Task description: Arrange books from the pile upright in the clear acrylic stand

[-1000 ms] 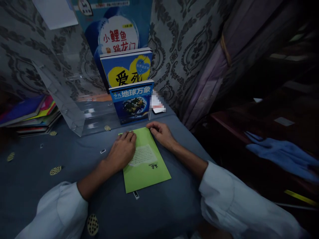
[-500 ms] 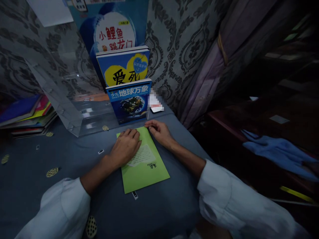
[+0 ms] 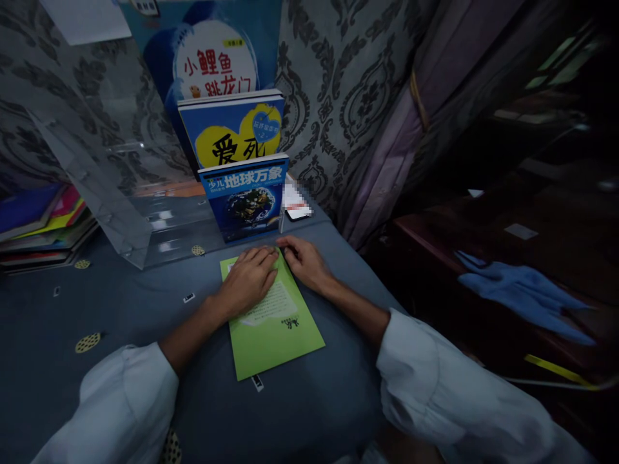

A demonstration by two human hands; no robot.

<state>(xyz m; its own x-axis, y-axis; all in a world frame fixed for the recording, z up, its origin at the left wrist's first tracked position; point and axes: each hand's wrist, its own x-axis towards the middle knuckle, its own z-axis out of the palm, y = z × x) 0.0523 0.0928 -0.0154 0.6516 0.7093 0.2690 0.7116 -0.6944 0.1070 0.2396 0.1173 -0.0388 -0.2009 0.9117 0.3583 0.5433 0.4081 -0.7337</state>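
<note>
A thin green booklet (image 3: 275,335) lies flat on the blue-grey tablecloth (image 3: 72,316). My left hand (image 3: 249,280) rests palm down on its upper half, fingers stretched toward the far edge. My right hand (image 3: 302,261) sits at the booklet's far right corner, fingers curled over the edge and touching it. Just beyond the booklet, a blue book with a globe on its cover (image 3: 245,196) stands upright in a clear acrylic stand (image 3: 120,193), with two more blue books (image 3: 232,129) behind it.
A stack of colourful books (image 3: 39,225) lies at the far left. A patterned curtain (image 3: 348,96) hangs behind the table. To the right, a dark wooden surface holds a blue cloth (image 3: 522,293). Small tags (image 3: 188,298) dot the tablecloth.
My left hand has slid rightward across the booklet toward my right hand. The view has drifted slightly, so everything sits a little further left.
</note>
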